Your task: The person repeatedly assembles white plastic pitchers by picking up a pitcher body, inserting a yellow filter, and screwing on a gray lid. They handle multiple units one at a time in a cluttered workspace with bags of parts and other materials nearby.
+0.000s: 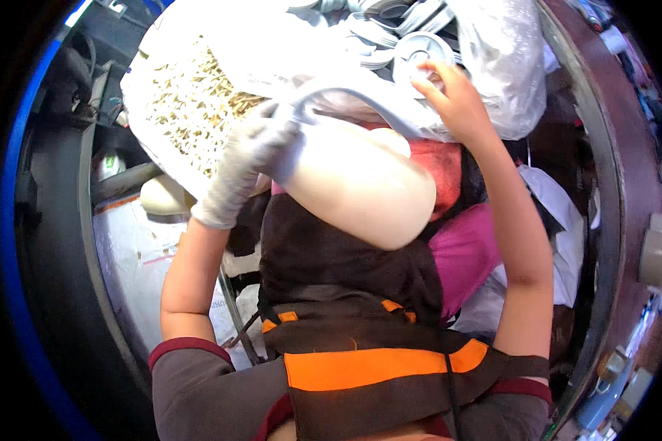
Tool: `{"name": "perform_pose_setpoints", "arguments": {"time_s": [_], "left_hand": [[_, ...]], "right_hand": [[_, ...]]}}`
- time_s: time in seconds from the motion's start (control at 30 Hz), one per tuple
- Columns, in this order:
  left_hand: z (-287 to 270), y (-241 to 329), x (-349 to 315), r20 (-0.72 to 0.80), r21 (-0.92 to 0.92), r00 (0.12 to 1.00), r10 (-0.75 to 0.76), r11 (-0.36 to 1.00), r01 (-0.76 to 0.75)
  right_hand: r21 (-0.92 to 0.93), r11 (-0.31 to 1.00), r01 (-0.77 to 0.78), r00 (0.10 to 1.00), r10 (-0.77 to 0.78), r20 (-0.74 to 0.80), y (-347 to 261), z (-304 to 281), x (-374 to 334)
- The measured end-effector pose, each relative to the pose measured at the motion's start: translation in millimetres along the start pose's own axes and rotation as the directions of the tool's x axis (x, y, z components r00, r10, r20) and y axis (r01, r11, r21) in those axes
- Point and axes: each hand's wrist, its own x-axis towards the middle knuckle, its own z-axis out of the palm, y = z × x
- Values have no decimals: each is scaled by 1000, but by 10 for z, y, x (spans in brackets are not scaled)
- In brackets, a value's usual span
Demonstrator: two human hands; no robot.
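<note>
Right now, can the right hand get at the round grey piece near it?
Very likely yes: the right hand is bare, its fingers right at the round grey piece, and nothing seems to lie between them. Whether they touch is unclear.

The rounded form (371, 187) is cream, its strap (347, 91) blue-grey; the apron (371, 367) dark brown, banded orange; blurred glove (244, 158) apparently whitish.

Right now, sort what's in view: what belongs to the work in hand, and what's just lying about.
Part of the work:
cream vessel, gripped by the left hand
grey round part, at the right hand
probably the small beige pieces

Apparently just lying about:
white sheeting, right side
light-blue object, lower right edge
</note>
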Motion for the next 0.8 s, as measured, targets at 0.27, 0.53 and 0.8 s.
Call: {"name": "perform_pose_setpoints", "arguments": {"time_s": [0.27,0.53,0.8], "left_hand": [[-691,-396,-269,-384,-605,902,-195,792,-86],[-650,-662,-239,-261,-838,916,-306,543,-57],[-487,-656,-386,-227,-836,914,-336,548,-6]], "right_hand": [[-875,483,11,998,-57,-19,958,421,665],[-745,666,-34,998,59,7,793,96,740],[367,929,50,999,-52,-5,-369,-117,-684]]}}
